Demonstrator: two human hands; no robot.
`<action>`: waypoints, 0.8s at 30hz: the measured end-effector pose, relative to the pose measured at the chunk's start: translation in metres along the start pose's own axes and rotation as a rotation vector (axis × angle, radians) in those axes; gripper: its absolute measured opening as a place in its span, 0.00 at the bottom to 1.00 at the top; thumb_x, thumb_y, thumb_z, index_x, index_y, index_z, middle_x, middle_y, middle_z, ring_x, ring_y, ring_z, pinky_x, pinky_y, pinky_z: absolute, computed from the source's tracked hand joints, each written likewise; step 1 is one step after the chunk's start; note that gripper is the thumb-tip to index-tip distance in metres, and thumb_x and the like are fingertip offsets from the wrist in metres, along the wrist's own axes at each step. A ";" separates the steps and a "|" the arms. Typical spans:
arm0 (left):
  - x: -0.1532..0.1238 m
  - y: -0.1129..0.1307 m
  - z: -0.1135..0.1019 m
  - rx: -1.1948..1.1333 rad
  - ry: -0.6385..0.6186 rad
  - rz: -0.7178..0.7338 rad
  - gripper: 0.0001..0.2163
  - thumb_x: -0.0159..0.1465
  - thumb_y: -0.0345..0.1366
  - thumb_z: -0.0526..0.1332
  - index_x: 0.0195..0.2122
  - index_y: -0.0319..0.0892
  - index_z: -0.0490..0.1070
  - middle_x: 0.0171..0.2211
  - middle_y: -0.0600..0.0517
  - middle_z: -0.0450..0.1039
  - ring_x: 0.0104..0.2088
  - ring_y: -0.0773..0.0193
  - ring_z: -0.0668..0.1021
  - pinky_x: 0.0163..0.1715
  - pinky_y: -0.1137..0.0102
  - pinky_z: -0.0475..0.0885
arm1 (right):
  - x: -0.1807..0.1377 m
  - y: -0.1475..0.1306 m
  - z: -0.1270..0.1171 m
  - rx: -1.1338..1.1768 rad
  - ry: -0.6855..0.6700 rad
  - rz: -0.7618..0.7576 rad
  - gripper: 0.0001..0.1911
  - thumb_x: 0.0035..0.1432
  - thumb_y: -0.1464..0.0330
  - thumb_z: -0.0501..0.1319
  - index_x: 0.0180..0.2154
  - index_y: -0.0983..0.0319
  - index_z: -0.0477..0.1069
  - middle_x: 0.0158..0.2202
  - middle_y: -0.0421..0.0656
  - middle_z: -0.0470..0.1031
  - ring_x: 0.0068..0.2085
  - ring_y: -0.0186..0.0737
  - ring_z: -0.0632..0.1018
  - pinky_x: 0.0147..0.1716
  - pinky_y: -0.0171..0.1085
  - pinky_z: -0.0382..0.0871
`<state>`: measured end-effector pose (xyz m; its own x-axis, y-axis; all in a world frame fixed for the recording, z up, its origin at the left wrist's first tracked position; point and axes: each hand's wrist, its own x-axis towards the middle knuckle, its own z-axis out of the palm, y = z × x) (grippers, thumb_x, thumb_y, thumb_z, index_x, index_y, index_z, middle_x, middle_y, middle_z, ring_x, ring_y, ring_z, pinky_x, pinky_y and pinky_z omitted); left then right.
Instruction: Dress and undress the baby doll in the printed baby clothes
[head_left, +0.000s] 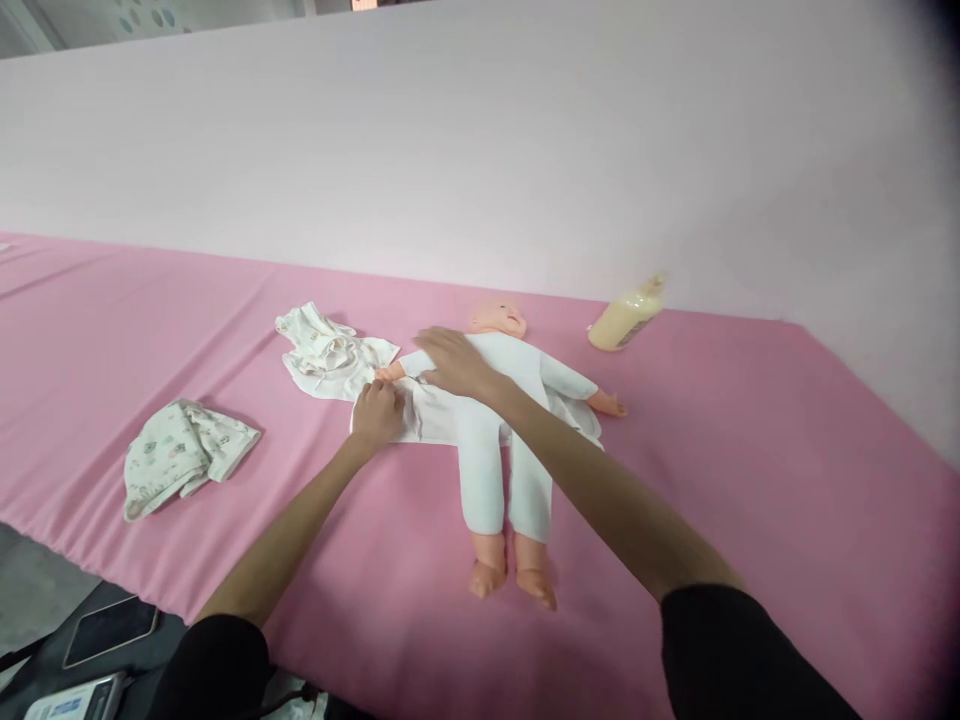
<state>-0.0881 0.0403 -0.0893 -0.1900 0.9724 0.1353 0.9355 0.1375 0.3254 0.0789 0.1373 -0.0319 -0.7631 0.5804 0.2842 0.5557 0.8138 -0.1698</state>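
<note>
- The doll (pixel 514 355) lay face-up or nearly so on the pink cloth (pixel 712 480), in front of me and a little right of my left hand (pixel 379 410).
- Its long axis ran away from me: head at the far end, turned to my right, bare feet nearest.
- One white-sleeved arm stretched out to my left, across that axis, and its small hand (pixel 390 372) lay just beyond my left knuckles, so my left was the nearer one to it.
- My left fingers were curled down at the end of the white garment (pixel 435 420) spread beneath the doll; I cannot tell whether they gripped any fabric.
- My right hand (pixel 454 362) reached across the doll from the right, palm down over its upper body and sleeve, fingers extended and clasping nothing.
- Just past my left hand lay a crumpled white garment (pixel 330 355); nearer me and farther left, a folded printed garment (pixel 184 445).
- A pump bottle (pixel 626 318) was beyond the doll's other arm, near the pale wall (pixel 480 150).
</note>
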 end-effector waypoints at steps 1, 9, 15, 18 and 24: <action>-0.001 -0.003 0.003 0.089 0.032 -0.006 0.11 0.68 0.33 0.52 0.40 0.37 0.74 0.45 0.37 0.74 0.50 0.46 0.74 0.47 0.57 0.69 | 0.015 -0.003 0.010 -0.016 -0.076 -0.065 0.30 0.59 0.74 0.61 0.62 0.64 0.64 0.65 0.54 0.65 0.67 0.53 0.62 0.64 0.48 0.54; 0.012 -0.020 0.006 -0.015 0.115 -0.133 0.14 0.71 0.41 0.51 0.49 0.37 0.69 0.50 0.37 0.73 0.54 0.46 0.74 0.49 0.59 0.69 | 0.044 -0.007 0.038 -0.053 -0.159 -0.006 0.21 0.62 0.69 0.61 0.57 0.61 0.69 0.54 0.52 0.72 0.52 0.51 0.74 0.52 0.46 0.61; 0.051 -0.010 -0.006 -0.165 -0.120 -0.257 0.24 0.68 0.56 0.53 0.53 0.41 0.68 0.50 0.38 0.77 0.52 0.44 0.78 0.46 0.59 0.70 | 0.033 -0.003 0.012 0.119 -0.062 0.025 0.20 0.64 0.71 0.57 0.58 0.61 0.68 0.54 0.50 0.71 0.52 0.48 0.72 0.53 0.45 0.60; 0.068 -0.006 -0.005 -0.213 -0.176 -0.198 0.16 0.65 0.47 0.59 0.47 0.43 0.72 0.48 0.40 0.79 0.49 0.46 0.79 0.44 0.61 0.70 | 0.029 -0.001 0.007 0.142 -0.089 0.001 0.19 0.66 0.69 0.56 0.58 0.60 0.68 0.53 0.50 0.72 0.51 0.47 0.72 0.53 0.44 0.60; 0.072 -0.026 -0.027 -0.410 -0.111 -0.075 0.05 0.59 0.37 0.59 0.29 0.42 0.69 0.32 0.51 0.75 0.33 0.61 0.75 0.30 0.70 0.64 | 0.029 0.006 0.013 0.076 -0.136 -0.033 0.20 0.67 0.70 0.55 0.59 0.59 0.69 0.51 0.50 0.71 0.49 0.47 0.72 0.53 0.43 0.60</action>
<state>-0.1335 0.1013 -0.0627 -0.1991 0.9800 0.0026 0.7204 0.1445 0.6784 0.0559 0.1588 -0.0370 -0.8210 0.5477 0.1614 0.5071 0.8293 -0.2347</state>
